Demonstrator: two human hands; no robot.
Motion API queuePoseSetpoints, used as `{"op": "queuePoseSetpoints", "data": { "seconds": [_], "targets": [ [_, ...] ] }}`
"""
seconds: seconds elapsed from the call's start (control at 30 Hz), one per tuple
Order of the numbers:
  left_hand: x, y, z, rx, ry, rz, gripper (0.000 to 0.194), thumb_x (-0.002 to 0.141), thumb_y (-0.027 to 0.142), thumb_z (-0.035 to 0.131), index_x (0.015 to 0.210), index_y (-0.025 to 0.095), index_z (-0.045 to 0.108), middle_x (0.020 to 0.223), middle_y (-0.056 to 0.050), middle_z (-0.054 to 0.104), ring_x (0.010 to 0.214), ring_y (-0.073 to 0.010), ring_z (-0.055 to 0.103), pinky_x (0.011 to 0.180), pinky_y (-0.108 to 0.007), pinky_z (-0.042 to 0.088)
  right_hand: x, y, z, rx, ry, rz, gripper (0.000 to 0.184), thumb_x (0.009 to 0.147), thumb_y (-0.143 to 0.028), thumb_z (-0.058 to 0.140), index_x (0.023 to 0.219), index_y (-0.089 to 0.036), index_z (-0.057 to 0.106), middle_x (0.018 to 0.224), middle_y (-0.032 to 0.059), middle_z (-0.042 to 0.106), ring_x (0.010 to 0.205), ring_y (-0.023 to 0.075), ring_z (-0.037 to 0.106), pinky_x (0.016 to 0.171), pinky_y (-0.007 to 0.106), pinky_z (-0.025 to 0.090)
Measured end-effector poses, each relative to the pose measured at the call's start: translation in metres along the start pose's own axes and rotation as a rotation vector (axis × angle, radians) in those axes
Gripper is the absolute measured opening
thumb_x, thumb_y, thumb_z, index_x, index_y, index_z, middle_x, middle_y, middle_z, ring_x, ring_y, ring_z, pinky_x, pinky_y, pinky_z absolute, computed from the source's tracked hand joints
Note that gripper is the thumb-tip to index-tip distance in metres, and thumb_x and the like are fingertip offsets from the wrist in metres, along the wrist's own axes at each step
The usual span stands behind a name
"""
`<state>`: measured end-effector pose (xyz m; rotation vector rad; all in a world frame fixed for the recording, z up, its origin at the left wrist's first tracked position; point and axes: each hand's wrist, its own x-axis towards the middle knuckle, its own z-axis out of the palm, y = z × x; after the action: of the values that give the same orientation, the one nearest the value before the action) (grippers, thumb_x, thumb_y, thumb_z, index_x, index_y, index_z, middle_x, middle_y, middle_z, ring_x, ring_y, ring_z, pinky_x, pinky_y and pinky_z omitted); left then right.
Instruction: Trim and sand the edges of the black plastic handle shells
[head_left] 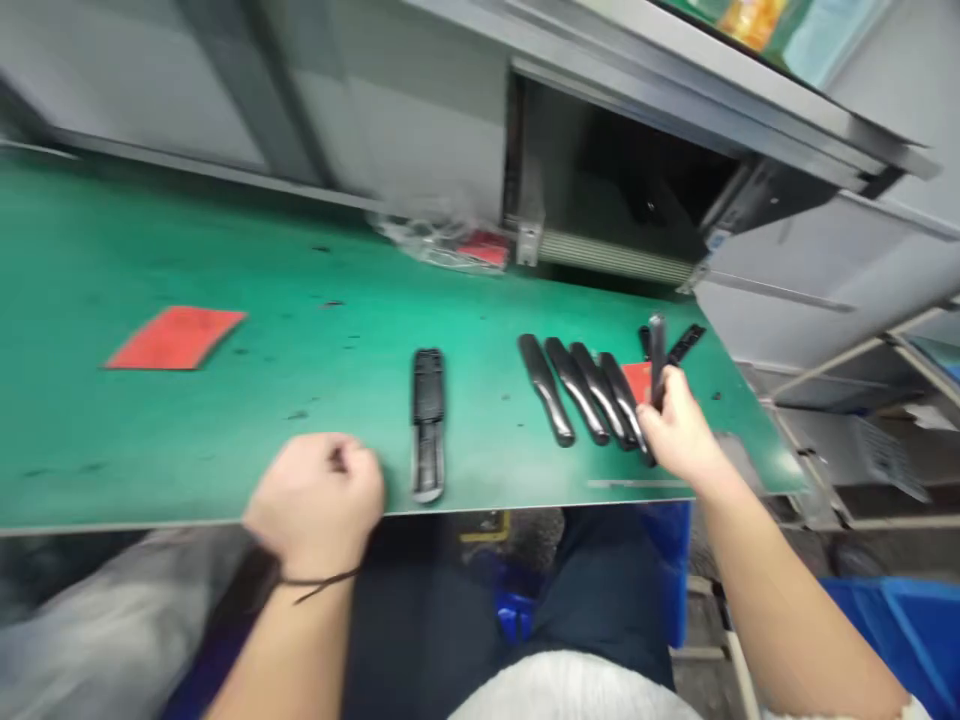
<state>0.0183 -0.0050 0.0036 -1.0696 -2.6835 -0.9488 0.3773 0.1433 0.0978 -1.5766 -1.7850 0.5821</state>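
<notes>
Grip: right hand (pixel 679 430) clenches a slim black handle (pixel 658 360), which stands upright above the bench.

Fist: left hand (pixel 319 495) curls shut near the bench's front edge, nothing visible in it; a dark cord (pixel 322 578) circles the wrist.

Row: four black handles (pixel 577 390) lie side by side at 9 o'clock from the right hand, the nearest just beside its fingers.

Centre: ribbed black handle (pixel 428 425) lies lengthwise at 3 o'clock from the left hand, just beside it.

Nearby: red square (pixel 636 380) sits at 11 o'clock from the right hand, black strip (pixel 686 343) at 1 o'clock.

Bench: green mat (pixel 225 430) carries a red card (pixel 176 338) at 10 o'clock from the left hand; plastic bag (pixel 442 245) lies at the far edge.

Below: blue crate (pixel 900 640) sits at 4 o'clock from the right hand.
</notes>
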Motion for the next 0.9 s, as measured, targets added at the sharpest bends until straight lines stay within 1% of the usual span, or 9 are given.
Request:
{"op": "queuePoseSetpoints", "data": {
  "seconds": [0.1, 0.17, 0.23, 0.4, 0.53, 0.63, 0.77, 0.83, 0.9],
  "targets": [
    [0.002, -0.006, 0.006, -0.005, 0.047, 0.138, 0.017, 0.093, 0.027, 0.054, 0.082, 0.02, 0.066, 0.088, -0.007, 0.069, 0.08, -0.0242, 0.058, 0.065, -0.036, 0.031, -0.031, -0.048, 0.071, -0.216, -0.239, -0.11, 0.034, 0.08, -0.02, 0.081, 0.11, -0.02, 0.065, 0.107, 0.0087, 0.07, 0.092, 0.0246, 0.068, 0.084, 0.035, 0.053],
    [0.002, -0.006, 0.008, -0.005, 0.056, 0.168, 0.018, 0.094, 0.026, 0.053, 0.081, 0.021, 0.065, 0.087, -0.008, 0.069, 0.079, -0.0248, 0.059, 0.066, -0.036, 0.031, -0.035, -0.071, 0.107, -0.377, -0.293, -0.133, 0.035, 0.084, -0.02, 0.079, 0.116, -0.014, 0.065, 0.117, 0.0176, 0.071, 0.099, 0.0299, 0.071, 0.088, 0.039, 0.053],
    [0.001, -0.006, 0.007, -0.004, 0.055, 0.184, 0.019, 0.094, 0.025, 0.054, 0.079, 0.022, 0.064, 0.085, -0.007, 0.068, 0.079, -0.0253, 0.059, 0.066, -0.037, 0.031, -0.027, -0.086, 0.128, -0.531, -0.301, -0.125, 0.033, 0.09, -0.022, 0.074, 0.118, -0.008, 0.066, 0.116, 0.0226, 0.071, 0.103, 0.0333, 0.073, 0.091, 0.043, 0.054],
    [0.0, -0.002, 0.003, -0.005, 0.05, 0.199, 0.018, 0.094, 0.021, 0.056, 0.078, 0.022, 0.063, 0.083, -0.007, 0.068, 0.081, -0.026, 0.061, 0.069, -0.038, 0.033, -0.001, -0.108, 0.134, -0.766, -0.277, -0.093, 0.037, 0.097, -0.031, 0.07, 0.123, -0.004, 0.067, 0.121, 0.0265, 0.071, 0.119, 0.0365, 0.068, 0.099, 0.048, 0.053],
    [0.0, -0.003, 0.004, -0.008, 0.051, 0.203, 0.018, 0.095, 0.021, 0.056, 0.079, 0.022, 0.062, 0.084, -0.007, 0.067, 0.083, -0.0259, 0.062, 0.071, -0.038, 0.034, -0.011, -0.139, 0.148, -0.757, -0.328, -0.152, 0.05, 0.101, -0.042, 0.066, 0.13, -0.002, 0.066, 0.137, 0.0339, 0.062, 0.131, 0.0428, 0.059, 0.1, 0.05, 0.053],
    [0.0, -0.005, 0.005, -0.007, 0.059, 0.213, 0.018, 0.096, 0.022, 0.055, 0.08, 0.022, 0.063, 0.085, -0.007, 0.068, 0.083, -0.0258, 0.062, 0.07, -0.038, 0.033, -0.027, -0.17, 0.176, -0.653, -0.464, -0.159, 0.056, 0.106, -0.058, 0.056, 0.128, -0.008, 0.069, 0.132, 0.0233, 0.068, 0.119, 0.0337, 0.068, 0.101, 0.05, 0.056],
    [0.001, -0.008, 0.006, 0.007, 0.072, 0.213, 0.019, 0.095, 0.023, 0.054, 0.079, 0.022, 0.064, 0.084, -0.007, 0.068, 0.079, -0.0257, 0.061, 0.068, -0.038, 0.032, -0.034, -0.198, 0.2, -0.43, -0.619, -0.082, 0.043, 0.103, -0.049, 0.069, 0.128, -0.015, 0.068, 0.129, 0.0114, 0.07, 0.113, 0.0252, 0.07, 0.101, 0.048, 0.059],
    [0.001, -0.006, 0.005, 0.009, 0.072, 0.199, 0.02, 0.095, 0.024, 0.052, 0.081, 0.021, 0.066, 0.085, -0.008, 0.069, 0.078, -0.0255, 0.059, 0.066, -0.038, 0.031, -0.035, -0.196, 0.193, -0.274, -0.651, -0.052, 0.038, 0.103, -0.044, 0.07, 0.127, -0.015, 0.068, 0.128, 0.0108, 0.071, 0.112, 0.0245, 0.07, 0.099, 0.047, 0.06],
    [0.001, -0.004, 0.003, 0.003, 0.06, 0.184, 0.023, 0.097, 0.026, 0.05, 0.083, 0.02, 0.067, 0.086, -0.009, 0.069, 0.076, -0.0254, 0.057, 0.064, -0.037, 0.029, -0.037, -0.18, 0.169, -0.104, -0.666, -0.029, 0.031, 0.1, -0.039, 0.073, 0.119, -0.015, 0.07, 0.119, 0.0105, 0.074, 0.106, 0.0247, 0.072, 0.095, 0.046, 0.06]
  ]
}}
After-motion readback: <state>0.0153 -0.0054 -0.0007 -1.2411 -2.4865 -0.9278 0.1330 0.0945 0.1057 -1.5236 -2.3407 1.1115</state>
